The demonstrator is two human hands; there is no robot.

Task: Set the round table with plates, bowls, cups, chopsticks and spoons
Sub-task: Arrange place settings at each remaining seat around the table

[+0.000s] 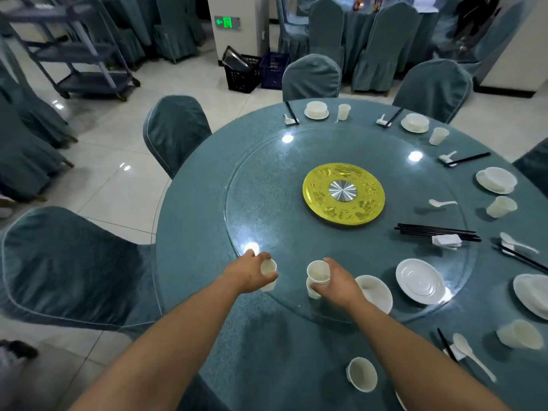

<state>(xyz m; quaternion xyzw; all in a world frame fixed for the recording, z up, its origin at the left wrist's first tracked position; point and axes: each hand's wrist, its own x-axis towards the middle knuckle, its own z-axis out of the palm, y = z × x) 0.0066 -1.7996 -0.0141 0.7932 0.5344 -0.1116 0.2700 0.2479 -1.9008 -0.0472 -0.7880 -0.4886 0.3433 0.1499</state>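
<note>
My left hand (252, 274) grips a single white cup (268, 269) over the near left edge of the glass turntable (267, 203). My right hand (338, 281) holds a small stack of white cups (317, 272) a little to the right. Beside it on the glass lie a white bowl (376, 292) and a white plate (419, 281). A bundle of black chopsticks (436, 231) with white rests (447, 241) lies further right. Another cup (361, 373) stands on the blue cloth near me. Set places with plate, bowl, cup, chopsticks and spoon ring the far and right side.
A gold disc (344, 192) marks the turntable centre. Blue covered chairs (175, 129) stand around the table, one (68, 268) close on my left. A grey trolley (80, 51) and dark crates (255, 72) stand on the tiled floor behind.
</note>
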